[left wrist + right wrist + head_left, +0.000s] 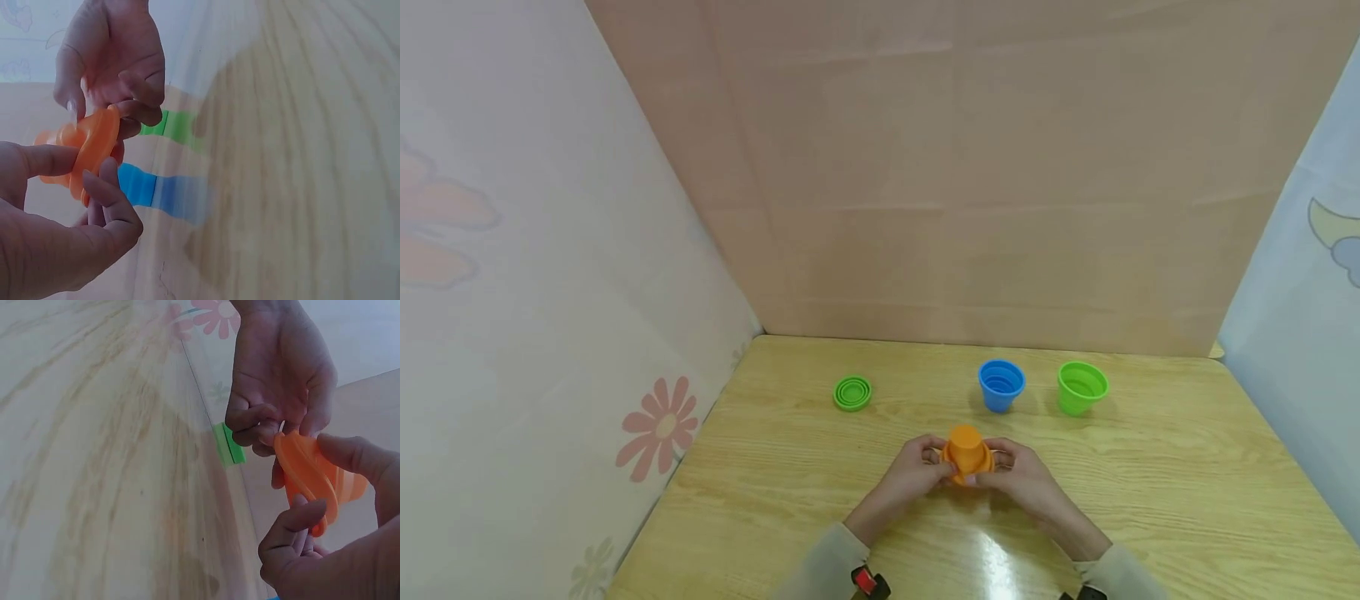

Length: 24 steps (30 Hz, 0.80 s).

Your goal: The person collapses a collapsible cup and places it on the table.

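Both hands hold an orange collapsible cup (966,450) above the near middle of the table, its narrow end up and partly folded. My left hand (917,467) pinches the rim from the left, thumb on the near side. On the other side my right hand (1026,479) grips the rim with thumb and curled fingers. In the left wrist view the orange cup (94,147) has a bent, wavy rim between the fingers. The right wrist view shows the same twisted folds on the cup (306,475).
Beyond the hands, an extended blue cup (1000,387) and an extended green cup (1081,390) stand upright. A flattened green cup (852,393) lies at the back left. The wooden table (760,483) meets a brown backdrop behind and patterned cloth walls at the sides.
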{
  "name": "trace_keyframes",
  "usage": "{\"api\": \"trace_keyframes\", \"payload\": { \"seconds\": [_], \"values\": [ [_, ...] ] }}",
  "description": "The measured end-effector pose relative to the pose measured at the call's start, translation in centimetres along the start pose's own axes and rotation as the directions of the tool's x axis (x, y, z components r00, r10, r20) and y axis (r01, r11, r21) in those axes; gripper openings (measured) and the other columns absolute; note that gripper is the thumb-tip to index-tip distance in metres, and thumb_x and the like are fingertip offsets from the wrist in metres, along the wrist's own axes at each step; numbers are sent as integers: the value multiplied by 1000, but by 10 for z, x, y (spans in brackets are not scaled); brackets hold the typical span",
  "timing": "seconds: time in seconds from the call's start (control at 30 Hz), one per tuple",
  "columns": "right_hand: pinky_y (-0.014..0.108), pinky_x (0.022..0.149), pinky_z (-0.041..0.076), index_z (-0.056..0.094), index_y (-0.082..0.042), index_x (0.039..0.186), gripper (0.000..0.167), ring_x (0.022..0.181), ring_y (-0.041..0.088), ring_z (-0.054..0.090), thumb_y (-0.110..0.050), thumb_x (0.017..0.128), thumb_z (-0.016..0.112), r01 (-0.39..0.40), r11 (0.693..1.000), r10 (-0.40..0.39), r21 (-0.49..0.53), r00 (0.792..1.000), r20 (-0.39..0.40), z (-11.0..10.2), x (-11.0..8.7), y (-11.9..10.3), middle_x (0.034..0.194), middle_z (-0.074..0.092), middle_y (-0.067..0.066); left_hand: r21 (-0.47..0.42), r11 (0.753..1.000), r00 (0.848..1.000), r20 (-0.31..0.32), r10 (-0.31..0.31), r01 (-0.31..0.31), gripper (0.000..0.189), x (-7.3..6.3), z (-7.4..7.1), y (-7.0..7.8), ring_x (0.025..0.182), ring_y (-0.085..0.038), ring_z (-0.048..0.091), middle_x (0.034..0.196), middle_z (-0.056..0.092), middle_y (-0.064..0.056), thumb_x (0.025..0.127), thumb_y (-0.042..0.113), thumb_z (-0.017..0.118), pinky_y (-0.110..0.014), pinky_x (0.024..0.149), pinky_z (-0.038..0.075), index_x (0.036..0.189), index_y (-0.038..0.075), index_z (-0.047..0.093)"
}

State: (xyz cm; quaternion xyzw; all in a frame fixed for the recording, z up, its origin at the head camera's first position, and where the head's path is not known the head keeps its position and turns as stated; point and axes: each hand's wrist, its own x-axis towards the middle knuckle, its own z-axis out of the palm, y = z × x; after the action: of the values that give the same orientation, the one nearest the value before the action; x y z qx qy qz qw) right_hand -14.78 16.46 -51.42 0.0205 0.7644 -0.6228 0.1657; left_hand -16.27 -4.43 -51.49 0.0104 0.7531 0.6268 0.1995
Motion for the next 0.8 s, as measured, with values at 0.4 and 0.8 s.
{"api": "trace_keyframes", "payload": {
  "seconds": [0.4, 0.8],
  "values": [
    [23, 64, 52, 54, 11, 139, 61, 79, 9, 62, -8, 88, 79, -41, 995, 32, 95, 995, 92, 0, 4, 4, 102, 76, -1, -94, 995, 997, 73, 27, -20, 35, 1, 0, -4, 86, -13, 64, 102, 71, -8, 90, 0, 69, -25, 76, 60, 126, -1, 68],
    [16, 72, 52, 40, 13, 148, 59, 93, 5, 65, -17, 104, 65, -122, 937, 23, 328, 957, 288, -18, 5, -5, 110, 71, -4, -411, 903, 967, 253, -20, 126, 44, 14, -21, -17, 86, -13, 59, 112, 66, -6, 97, -2, 61, -20, 76, 55, 141, -5, 59]
  ]
}}
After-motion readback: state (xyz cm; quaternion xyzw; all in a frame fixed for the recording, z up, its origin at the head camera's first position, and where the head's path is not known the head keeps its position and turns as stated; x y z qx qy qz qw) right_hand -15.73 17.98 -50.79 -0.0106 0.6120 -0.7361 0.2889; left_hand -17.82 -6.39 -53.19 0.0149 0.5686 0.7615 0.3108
